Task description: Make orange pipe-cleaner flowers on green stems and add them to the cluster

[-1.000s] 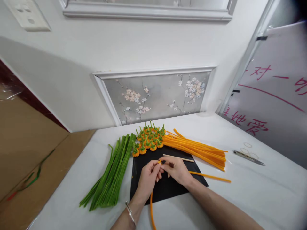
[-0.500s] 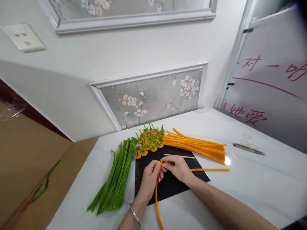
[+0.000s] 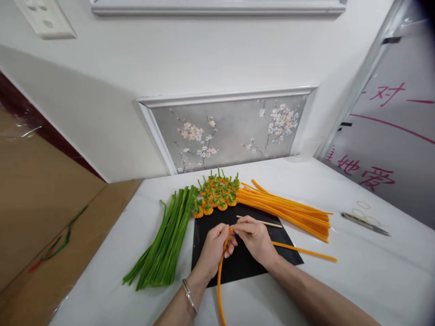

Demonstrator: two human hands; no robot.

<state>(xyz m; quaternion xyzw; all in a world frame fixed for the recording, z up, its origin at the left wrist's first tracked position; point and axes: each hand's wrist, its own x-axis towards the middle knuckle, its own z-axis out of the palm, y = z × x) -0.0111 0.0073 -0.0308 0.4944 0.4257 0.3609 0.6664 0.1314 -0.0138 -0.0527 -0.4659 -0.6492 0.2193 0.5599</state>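
An orange pipe cleaner [image 3: 219,290] hangs down toward me from my left hand [image 3: 215,246], whose thumb and fingers are closed on it. My right hand [image 3: 253,237] pinches the same strip near its upper end, fingertips close to those of the left. Both hands are over a black mat [image 3: 204,231] on the white table. Another stretch of orange pipe cleaner [image 3: 306,252] shows to the right of my right wrist; whether it joins the held one is hidden. Just beyond my right hand lies a thin wooden stick [image 3: 268,223].
Green pipe cleaners [image 3: 168,244] lie bundled at the left. Small orange pumpkin-like pieces with green tops [image 3: 217,194] cluster behind the mat. An orange pipe cleaner bundle [image 3: 288,208] lies right of them. Scissors [image 3: 365,223] rest farther right; a cardboard box [image 3: 44,217] stands left.
The view has tilted down and shifted a little. Both hands keep their pinch on the orange pipe cleaner, with the right fingers slightly shifted.
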